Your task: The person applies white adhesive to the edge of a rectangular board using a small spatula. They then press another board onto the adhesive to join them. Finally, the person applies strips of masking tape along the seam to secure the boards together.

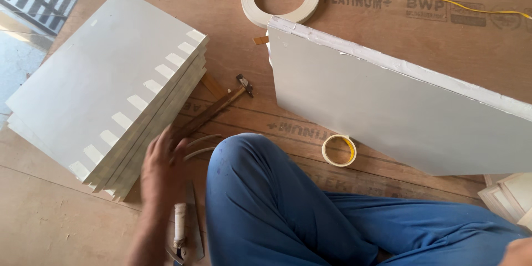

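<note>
My left hand (162, 169) is blurred and hovers over the wooden handle of a small hammer (213, 112) that lies on the plywood floor (343, 5); whether it touches the handle is unclear. Just left of the hand is a stack of grey-white laminated boards (105, 86) with strips of masking tape on their edge. Below the hand lies a tool with a white wrapped handle (179, 226). A large white board (399, 111) stands tilted on its edge at the right. My right hand (520, 252) shows only as a sliver at the bottom right corner.
A roll of white edge banding (247, 3) lies at the top centre. A small roll of masking tape (339, 150) sits by my knee in blue trousers (266, 199). A yellow cord (443, 0) crosses the top right. White moulded pieces (507, 197) lie at the right edge.
</note>
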